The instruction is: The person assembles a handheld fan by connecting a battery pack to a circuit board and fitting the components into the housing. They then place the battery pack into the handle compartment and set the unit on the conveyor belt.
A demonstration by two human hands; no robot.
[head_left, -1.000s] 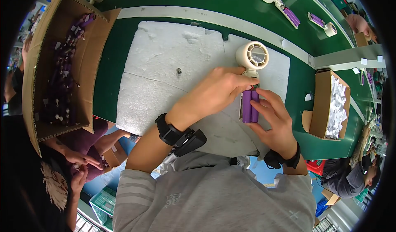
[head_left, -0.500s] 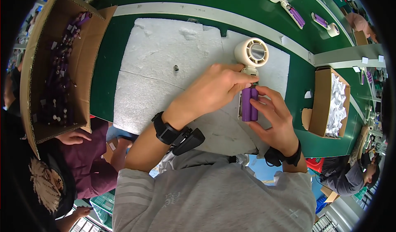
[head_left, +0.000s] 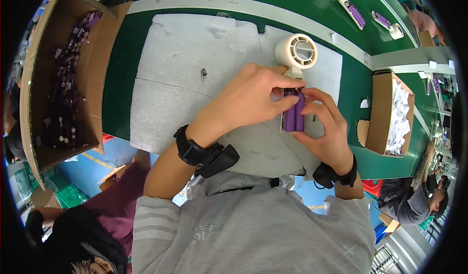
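Observation:
A cream handheld fan [head_left: 296,52] lies on the white foam sheet [head_left: 170,54], its round head pointing away from me. Two purple battery cells [head_left: 294,115] lie side by side in its opened handle. My left hand [head_left: 251,96] grips the top of the handle, its index finger at the neck and its thumb pressing on the upper end of the cells. From the right, the curled fingers and thumb of my right hand [head_left: 325,123] hold the battery pair along its side. The inside of the handle under my left fingers is hidden.
At the left stands a cardboard box [head_left: 90,93] of purple battery packs. A smaller box [head_left: 381,113] with white slips is at the right. More fans [head_left: 352,10] lie beyond the pale rail [head_left: 195,2]. A small dark bit [head_left: 203,72] sits on the foam. A co-worker's maroon sleeve [head_left: 114,210] shows lower left.
My left thumb has come down onto the upper end of the cells. My right hand stays at their side. The co-worker at the left has moved down, away from the box.

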